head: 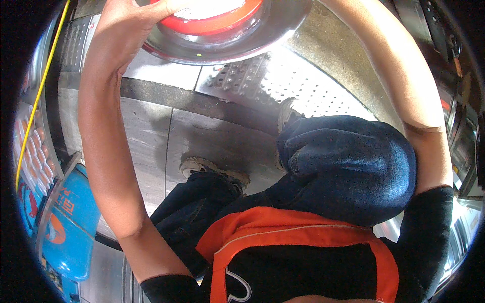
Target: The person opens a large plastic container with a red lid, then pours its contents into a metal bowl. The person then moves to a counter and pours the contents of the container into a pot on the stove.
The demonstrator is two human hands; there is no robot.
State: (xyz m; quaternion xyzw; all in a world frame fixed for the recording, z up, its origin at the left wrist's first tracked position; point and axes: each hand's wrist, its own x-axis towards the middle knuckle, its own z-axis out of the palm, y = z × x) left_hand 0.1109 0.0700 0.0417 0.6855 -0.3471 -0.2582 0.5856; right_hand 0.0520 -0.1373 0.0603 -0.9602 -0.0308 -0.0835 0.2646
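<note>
At the top edge, my left hand grips a red-orange rimmed round container, its thumb over the rim. White, overexposed contents or an inner surface show inside the container; which one I cannot tell. Around and below it is a wide, shiny steel basin, with a small green speck on its inner wall. The far parts of both vessels are cut off by the picture's edge. My right forearm reaches up past the top edge, so my right hand is out of view.
Under the basin, a perforated steel plate meets grey floor tiles. My bent knee is close to my right arm. At left are a blue plastic object, clear-packed round items and a yellow cord.
</note>
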